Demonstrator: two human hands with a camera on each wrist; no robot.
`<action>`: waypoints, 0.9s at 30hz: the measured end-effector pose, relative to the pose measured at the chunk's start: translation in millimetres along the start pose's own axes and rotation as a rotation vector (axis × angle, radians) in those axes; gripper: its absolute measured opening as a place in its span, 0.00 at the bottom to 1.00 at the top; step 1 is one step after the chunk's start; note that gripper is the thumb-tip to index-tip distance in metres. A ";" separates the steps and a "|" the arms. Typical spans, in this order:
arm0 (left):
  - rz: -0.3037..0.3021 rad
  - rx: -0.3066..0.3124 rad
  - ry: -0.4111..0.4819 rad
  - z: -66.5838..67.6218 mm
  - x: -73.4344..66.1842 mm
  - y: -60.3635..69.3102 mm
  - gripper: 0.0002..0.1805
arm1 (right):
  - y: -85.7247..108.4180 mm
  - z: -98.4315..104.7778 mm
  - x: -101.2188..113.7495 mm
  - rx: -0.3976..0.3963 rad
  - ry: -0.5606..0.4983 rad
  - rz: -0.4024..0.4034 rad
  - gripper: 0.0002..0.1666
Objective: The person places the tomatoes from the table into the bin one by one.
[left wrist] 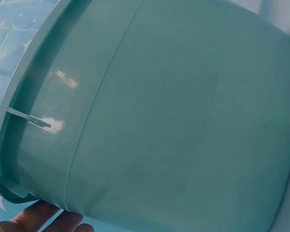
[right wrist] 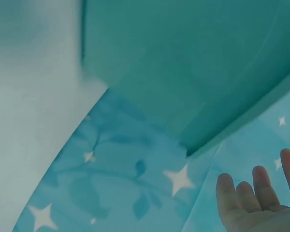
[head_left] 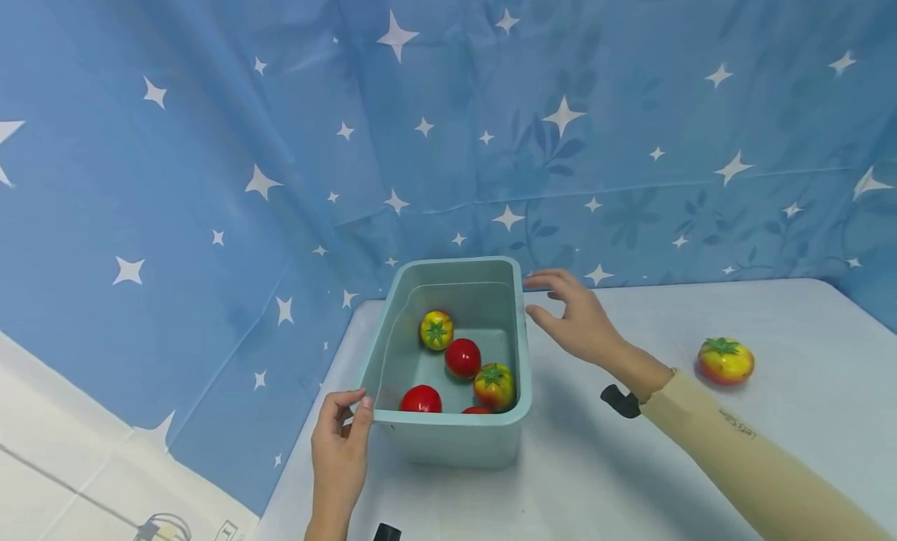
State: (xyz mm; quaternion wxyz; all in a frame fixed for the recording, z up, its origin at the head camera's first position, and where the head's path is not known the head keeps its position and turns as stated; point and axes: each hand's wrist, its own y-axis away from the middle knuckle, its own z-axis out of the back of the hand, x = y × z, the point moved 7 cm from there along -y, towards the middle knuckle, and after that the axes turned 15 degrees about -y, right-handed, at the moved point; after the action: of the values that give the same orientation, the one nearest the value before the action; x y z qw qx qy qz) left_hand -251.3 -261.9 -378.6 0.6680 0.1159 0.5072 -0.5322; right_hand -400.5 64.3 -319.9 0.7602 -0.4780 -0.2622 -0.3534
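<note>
A light blue-green plastic bin (head_left: 448, 440) stands on the table, with several shiny toy fruits inside. Among them are a yellow one with a green leafy top (head_left: 437, 331), a red one (head_left: 463, 359) and a red-and-yellow one (head_left: 494, 387). At the bin's near left corner my left hand (head_left: 341, 447) pinches the rim, thumb on top. In the left wrist view, its fingers (left wrist: 63, 222) curl beneath the rim. Beside the far right rim, my right hand (head_left: 571, 319) has its fingers spread and loosely bent; the right wrist view shows them apart from the bin.
Farther right on the white table (head_left: 631, 463) lies another yellow-red toy fruit (head_left: 726, 362) with a green top. A blue star-patterned curtain (head_left: 448, 136) hangs behind the table and along its left side.
</note>
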 end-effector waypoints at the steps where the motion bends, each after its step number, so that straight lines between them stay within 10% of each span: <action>1: -0.001 -0.002 -0.001 0.1 0.2 0.0 0.10 | 1.3 5.0 -2.6 -0.006 0.009 0.006 0.21; 27: -0.006 -0.011 -0.013 0.9 -2.2 0.1 0.09 | 85.3 143.3 -85.3 -0.171 0.294 -0.182 0.29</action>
State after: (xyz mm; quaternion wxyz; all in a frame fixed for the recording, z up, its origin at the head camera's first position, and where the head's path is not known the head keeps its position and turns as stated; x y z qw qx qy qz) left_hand -250.6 -261.2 -376.5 0.6703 0.1070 0.5060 -0.5322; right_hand -394.3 244.4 -370.7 0.7119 -0.4585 -0.1597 -0.5075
